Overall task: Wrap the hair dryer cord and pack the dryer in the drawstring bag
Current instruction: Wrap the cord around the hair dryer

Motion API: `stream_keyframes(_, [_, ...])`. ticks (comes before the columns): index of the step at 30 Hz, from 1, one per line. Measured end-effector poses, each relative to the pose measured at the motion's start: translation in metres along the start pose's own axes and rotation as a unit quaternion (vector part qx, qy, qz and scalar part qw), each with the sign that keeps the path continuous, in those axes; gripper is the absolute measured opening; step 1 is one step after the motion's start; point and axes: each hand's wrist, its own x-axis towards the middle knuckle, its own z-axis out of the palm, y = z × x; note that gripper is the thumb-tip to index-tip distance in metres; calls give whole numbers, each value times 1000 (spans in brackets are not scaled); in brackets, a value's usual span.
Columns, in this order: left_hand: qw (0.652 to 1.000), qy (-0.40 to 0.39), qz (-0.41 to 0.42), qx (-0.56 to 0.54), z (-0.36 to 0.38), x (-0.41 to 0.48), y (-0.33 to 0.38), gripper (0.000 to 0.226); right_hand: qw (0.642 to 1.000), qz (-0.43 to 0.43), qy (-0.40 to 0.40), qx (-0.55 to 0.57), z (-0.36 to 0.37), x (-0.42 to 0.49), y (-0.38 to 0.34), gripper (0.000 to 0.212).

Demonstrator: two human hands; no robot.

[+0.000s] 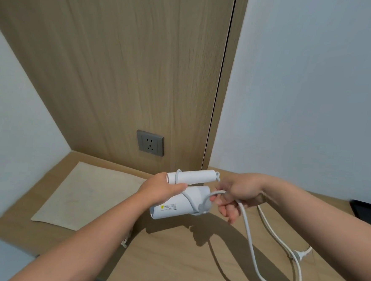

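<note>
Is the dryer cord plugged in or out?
Out. The plug lies on the desk, and the wall socket is bare. The right hand holds the cord.

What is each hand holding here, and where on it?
The left hand grips the folded hair dryer at its hinge end. The right hand holds the cord close to the dryer's body, mid-wrap.

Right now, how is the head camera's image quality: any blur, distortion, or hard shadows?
Head view: wide-angle bending bows the wood panel edges; slight motion blur softens the right hand and cord; the left hand and hair dryer cast a clear dark shadow on the desk; lighting is even, with no glare.
</note>
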Motion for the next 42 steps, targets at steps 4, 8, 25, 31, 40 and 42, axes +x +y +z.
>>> stream_keyframes(4, [999,-2,8,39,1,1,-4,49,999,-26,-40,-15,-1,1,-1,22])
stream_keyframes(8, [997,-71,15,28,3,2,-6,52,978,-79,18,-191,-3,-2,-11,27])
stream_keyframes(25, [957,-271,82,-66,23,-17,-2,60,851,-228,337,-333,6,56,-8,10])
stream_keyframes(31, [959,-253,72,-106,29,-17,-3,43,847,-237,351,-320,10,64,-11,12])
stream_keyframes(40, [961,-253,80,-79,26,-16,-1,24,920,-129,205,-308,-20,44,-9,24])
stream_keyframes(42, [959,-264,72,-72,21,-17,-5,30,955,-99,160,-230,-36,34,2,22])
